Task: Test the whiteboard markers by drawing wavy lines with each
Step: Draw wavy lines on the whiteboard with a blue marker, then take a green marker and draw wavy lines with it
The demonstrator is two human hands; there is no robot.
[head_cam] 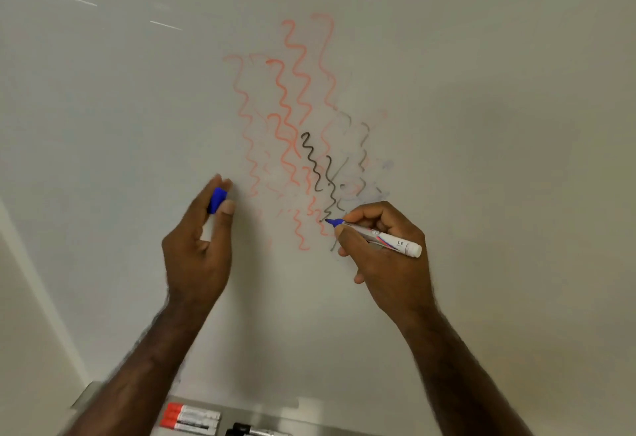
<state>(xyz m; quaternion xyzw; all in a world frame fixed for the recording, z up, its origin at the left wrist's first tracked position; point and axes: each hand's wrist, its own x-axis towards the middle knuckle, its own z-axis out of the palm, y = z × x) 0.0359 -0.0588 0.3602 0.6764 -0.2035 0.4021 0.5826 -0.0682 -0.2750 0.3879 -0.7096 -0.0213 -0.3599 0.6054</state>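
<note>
From my remote feed, the right hand point(382, 246) keeps a writing grip on a blue whiteboard marker point(377, 236), thumb and curled fingers closed round its white barrel. The blue tip point(329, 221) meets the whiteboard point(499, 126) just ahead of the grip, at the lower end of a dark wavy line point(318, 174), while the barrel's blunt white end juts out behind the grip, over the back of the hand.

Well off to the side of that grip, the left hand point(199, 246) pinches the marker's blue cap point(216, 200) between thumb and fingertips, raised in front of the board. I cannot tell whether those fingertips touch the surface.

Above and between the two grips, the board carries several red wavy lines point(296, 67), some bold, others faint and smeared. Grey wavy traces point(363, 150), partly rubbed, lie just above the right-hand grip.

Far below both grips, at the bottom edge of my view, a grey ledge point(275, 418) under the board holds two red-capped markers point(191, 418) lying side by side. Just beside them lies a black-capped marker point(251, 430), partly cut off by the frame.
</note>
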